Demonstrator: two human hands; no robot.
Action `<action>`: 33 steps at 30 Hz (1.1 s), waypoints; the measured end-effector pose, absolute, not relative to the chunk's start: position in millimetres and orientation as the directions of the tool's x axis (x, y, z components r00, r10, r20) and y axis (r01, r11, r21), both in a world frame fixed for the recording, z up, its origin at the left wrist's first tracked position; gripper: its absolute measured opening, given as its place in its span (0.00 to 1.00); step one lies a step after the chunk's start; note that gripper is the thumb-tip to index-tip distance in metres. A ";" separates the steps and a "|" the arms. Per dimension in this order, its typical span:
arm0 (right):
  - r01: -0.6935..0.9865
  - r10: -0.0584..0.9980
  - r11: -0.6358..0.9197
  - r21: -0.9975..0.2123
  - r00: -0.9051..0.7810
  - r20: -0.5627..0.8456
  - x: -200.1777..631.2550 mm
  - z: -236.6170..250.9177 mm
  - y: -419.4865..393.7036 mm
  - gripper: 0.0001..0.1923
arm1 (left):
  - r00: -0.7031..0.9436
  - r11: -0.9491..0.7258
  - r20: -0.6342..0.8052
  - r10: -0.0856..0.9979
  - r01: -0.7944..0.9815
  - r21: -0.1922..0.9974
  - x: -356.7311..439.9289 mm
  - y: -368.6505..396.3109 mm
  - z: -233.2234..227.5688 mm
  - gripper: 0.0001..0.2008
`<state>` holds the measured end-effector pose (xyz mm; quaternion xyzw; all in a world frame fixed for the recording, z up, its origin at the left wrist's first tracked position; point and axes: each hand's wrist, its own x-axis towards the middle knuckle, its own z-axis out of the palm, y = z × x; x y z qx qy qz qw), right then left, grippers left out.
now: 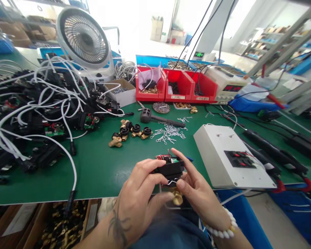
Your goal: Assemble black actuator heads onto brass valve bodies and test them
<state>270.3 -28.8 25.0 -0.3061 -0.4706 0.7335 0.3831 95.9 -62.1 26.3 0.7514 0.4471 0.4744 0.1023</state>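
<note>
Between both hands is a black valve actuator (169,170), its top uncovered to show red wires and a circuit board. A brass valve body (177,197) sticks out below it. My left hand (145,186) grips the actuator's left side, fingers on top and thumb underneath near the brass. My right hand (194,186) holds the right side, its thumb beside a bent wire clip (172,181) at the actuator's base. Beyond the hands lie a pile of wire clips (168,133), a black mallet (160,118) and several brass valves with black collars (136,130).
At left is a heap of black actuators with white cables (54,103). A fan (84,39) and red bins (177,84) stand at the back. A grey box with terminals (230,155) sits right. Below the front edge are boxes of brass parts (59,224).
</note>
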 end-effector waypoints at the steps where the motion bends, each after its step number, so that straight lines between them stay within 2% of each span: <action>1: -0.310 0.865 -0.244 -0.919 -0.497 -0.062 269.5 23.8 -30.2 0.32 | 0.135 -0.583 0.639 0.757 0.581 0.568 96.8 -62.3 27.6 0.04; 5: -0.411 0.923 -0.176 -0.894 -0.384 -0.005 263.8 21.9 -39.8 0.21 | 0.081 -0.596 0.690 0.719 0.581 0.554 104.3 -61.5 29.0 0.03; 12: -0.428 0.950 -0.190 -0.883 -0.306 -0.056 256.2 26.5 -46.3 0.20 | -0.012 -0.543 0.674 0.739 0.582 0.606 118.3 -66.3 29.0 0.05; 15: -0.429 0.952 -0.186 -0.884 -0.302 -0.054 255.2 30.0 -47.8 0.20 | -0.112 -0.496 0.620 0.777 0.498 0.711 121.7 -71.1 26.3 0.09; 17: -0.410 0.951 -0.160 -0.898 -0.307 -0.030 256.4 34.6 -49.8 0.22 | -0.237 -0.452 0.513 0.825 0.269 0.851 121.0 -71.4 23.1 0.17; 19: -0.283 0.954 -0.080 -0.956 -0.299 0.009 260.7 43.5 -49.6 0.25 | -0.213 -0.303 0.278 0.937 -0.097 0.948 119.3 -68.0 19.4 0.23; 21: 0.032 0.936 0.061 -0.998 -0.349 0.046 270.8 58.1 -42.0 0.29 | -0.007 -0.024 0.023 1.000 -0.385 0.922 118.7 -61.6 15.8 0.26; 22: 0.226 0.918 0.156 -0.962 -0.393 0.056 278.9 67.1 -33.9 0.30 | 0.090 0.107 -0.073 0.993 -0.465 0.879 119.4 -57.9 14.2 0.26; 23: 0.396 0.896 0.253 -0.883 -0.440 0.060 289.1 76.3 -22.4 0.28 | 0.135 0.197 -0.148 0.980 -0.518 0.833 120.9 -54.5 12.7 0.27; 24: 0.498 0.881 0.326 -0.804 -0.468 0.068 301.4 85.1 -7.7 0.23 | 0.146 0.256 -0.211 0.967 -0.553 0.793 122.9 -51.5 11.4 0.27; 26: 0.723 0.918 0.395 -0.566 -0.333 0.215 329.7 98.8 29.3 0.16 | 0.130 0.316 -0.300 0.945 -0.599 0.736 127.4 -47.4 10.1 0.27; 27: 0.821 0.931 0.332 -0.465 -0.207 0.299 344.3 102.7 49.6 0.16 | 0.134 0.335 -0.323 0.937 -0.609 0.719 129.4 -46.5 10.3 0.27; 28: 0.877 0.952 0.205 -0.434 -0.076 0.296 358.0 104.6 69.2 0.18 | 0.137 0.345 -0.334 0.933 -0.613 0.711 130.9 -46.3 11.0 0.27; 29: 0.887 0.986 0.067 -0.456 0.012 0.168 370.1 104.4 86.9 0.19 | 0.134 0.341 -0.331 0.934 -0.612 0.713 132.0 -46.7 12.2 0.28; 31: 0.873 0.999 -0.031 -0.487 0.005 -0.054 387.5 99.2 112.9 0.14 | 0.120 0.325 -0.319 0.940 -0.599 0.732 132.5 -48.7 15.2 0.28; 33: 0.850 0.991 -0.065 -0.522 -0.009 -0.137 395.0 90.6 124.2 0.11 | 0.131 0.329 -0.313 0.941 -0.576 0.749 131.6 -51.4 17.9 0.28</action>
